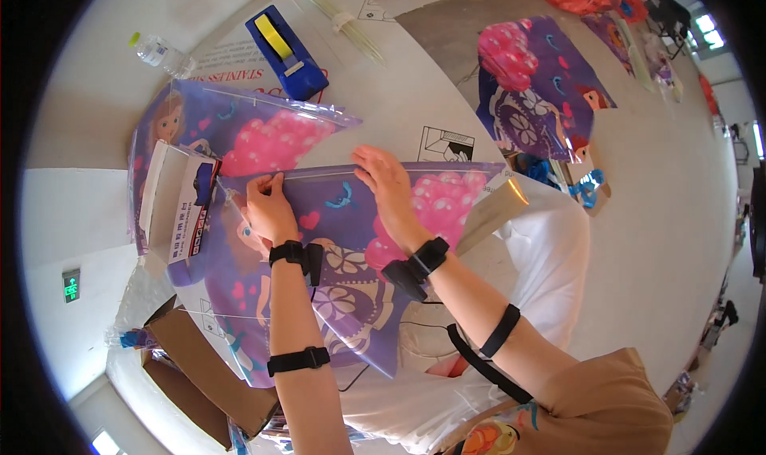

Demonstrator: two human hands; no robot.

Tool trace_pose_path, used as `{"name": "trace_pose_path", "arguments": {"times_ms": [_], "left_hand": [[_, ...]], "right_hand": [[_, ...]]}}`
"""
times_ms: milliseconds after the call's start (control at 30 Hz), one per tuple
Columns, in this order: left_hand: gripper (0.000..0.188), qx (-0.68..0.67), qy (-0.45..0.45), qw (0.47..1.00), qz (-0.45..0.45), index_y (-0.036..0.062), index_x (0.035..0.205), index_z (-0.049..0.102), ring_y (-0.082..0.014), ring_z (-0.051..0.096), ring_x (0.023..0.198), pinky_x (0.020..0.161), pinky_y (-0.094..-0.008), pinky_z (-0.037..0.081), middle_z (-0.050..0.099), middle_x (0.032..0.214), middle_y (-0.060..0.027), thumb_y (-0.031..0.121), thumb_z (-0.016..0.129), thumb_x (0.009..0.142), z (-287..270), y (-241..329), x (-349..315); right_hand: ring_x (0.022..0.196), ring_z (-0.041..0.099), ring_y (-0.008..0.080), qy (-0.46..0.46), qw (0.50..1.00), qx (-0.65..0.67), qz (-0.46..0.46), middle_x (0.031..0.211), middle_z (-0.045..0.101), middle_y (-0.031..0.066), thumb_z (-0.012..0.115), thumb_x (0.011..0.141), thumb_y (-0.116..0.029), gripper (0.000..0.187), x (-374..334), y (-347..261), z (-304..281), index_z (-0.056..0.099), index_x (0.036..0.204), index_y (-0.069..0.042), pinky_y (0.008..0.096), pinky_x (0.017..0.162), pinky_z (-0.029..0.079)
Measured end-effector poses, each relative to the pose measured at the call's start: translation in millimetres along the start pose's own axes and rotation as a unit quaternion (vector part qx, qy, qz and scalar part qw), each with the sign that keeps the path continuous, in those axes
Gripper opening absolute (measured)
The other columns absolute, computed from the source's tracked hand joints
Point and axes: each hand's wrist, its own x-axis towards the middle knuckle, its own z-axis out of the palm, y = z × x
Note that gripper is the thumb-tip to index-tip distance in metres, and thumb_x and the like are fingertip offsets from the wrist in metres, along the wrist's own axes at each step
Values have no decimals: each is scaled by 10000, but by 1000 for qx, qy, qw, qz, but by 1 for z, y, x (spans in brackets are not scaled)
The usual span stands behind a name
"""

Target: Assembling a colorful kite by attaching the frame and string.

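A purple plastic kite (351,287), printed with a cartoon figure and pink balloons, lies before me, with a pale strip or rod along its far edge. My left hand (270,208) is closed in a pinch at that edge, near the kite's left corner. My right hand (388,190) rests flat on the same edge further right, fingers stretched out and holding nothing. Past the left hand, a second purple kite (191,120) lies partly under a white printed box (171,208). Both wrists wear black straps with small devices.
A blue tape dispenser (286,52) with yellow tape stands beyond the kites. Near it are a bundle of thin pale rods (339,20) and a clear bottle (159,54). Another purple kite (542,88) lies at the far right. A brown cardboard box (211,367) stands at the left.
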Motion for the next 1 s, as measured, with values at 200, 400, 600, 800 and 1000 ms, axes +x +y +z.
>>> {"name": "trace_pose_path", "arguments": {"times_ms": [200,400,600,800,1000], "left_hand": [[252,-13,4,1000,16,72,905,655,-208,642,741,722,-336,478,695,805,-40,278,755,799,5,-3,3],[231,-15,14,1000,17,82,897,661,-202,639,727,724,-334,476,690,793,-27,261,759,790,5,-2,2],[208,-18,9,1000,-12,87,883,660,-199,637,728,708,-336,473,689,799,-16,248,752,789,-7,7,1],[206,-2,18,1000,-15,87,878,656,-206,642,743,706,-345,475,692,809,-22,253,742,793,-12,4,-4],[219,-71,-5,997,-7,92,869,654,-209,654,749,719,-354,468,699,814,-24,271,748,785,0,4,1]], "right_hand": [[1220,530,211,10,996,53,-73,1287,532,128,473,1012,-151,282,-14,-19,-68,511,1255,-13,340,1033,437],[1212,516,211,112,984,33,-133,1256,543,101,481,992,-89,246,-30,-81,-159,521,1221,-8,340,1087,390],[1168,528,196,265,934,-140,-193,1240,551,79,485,995,-145,249,-26,-98,-142,547,1200,-19,331,1012,424],[1180,528,171,-48,991,-124,-17,1244,557,94,482,1002,-186,306,-16,-41,22,520,1254,-17,335,997,439],[1140,569,190,-70,985,90,132,1209,594,104,541,991,-261,331,22,59,85,538,1206,-11,341,994,451]]}}
